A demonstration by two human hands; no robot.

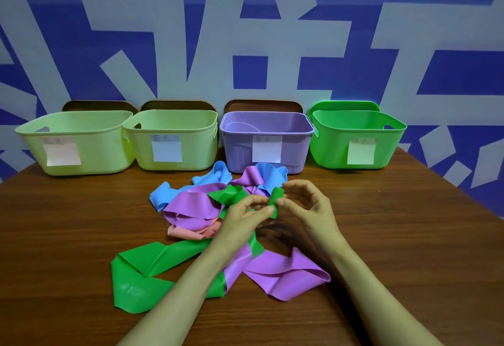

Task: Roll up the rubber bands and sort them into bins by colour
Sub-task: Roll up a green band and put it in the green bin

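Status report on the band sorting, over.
Hands busy: left hand and right hand pinch green band end, roll barely started. purple band crosses its tail. green bin far right, nothing visibly blocking.

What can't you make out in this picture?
Head view:
- Writing on the bin labels: blurred.
- Bottoms of the pale green bins: hidden by their front walls.
- Pink band: mostly buried under a purple band.
- Green band: its middle runs under the left forearm.
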